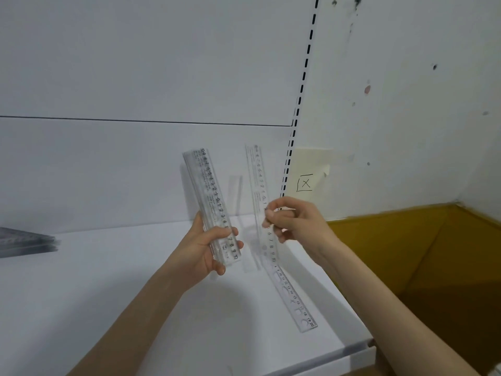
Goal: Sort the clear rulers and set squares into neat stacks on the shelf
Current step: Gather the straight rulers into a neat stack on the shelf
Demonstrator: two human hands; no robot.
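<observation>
Over the shelf (pixel 135 280), two shaky holds.
The left hand (pixel 200 248) wraps a slick bundle (pixel 208 191) that may fan apart; the right hand (pixel 295 223) pinches one ruler (pixel 257 175), liable to swing loose.

Left hand (pixel 202 249) and right hand (pixel 296 223), bare-armed, nails short.

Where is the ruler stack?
The stack is centre of the head view, gripped in the left hand above the shelf, beside the right hand's single ruler.

Passage over the shelf (pixel 113 299) lies between the stack (pixel 25 242) at left and the ruler (pixel 296 301) lying flat at right.
</observation>
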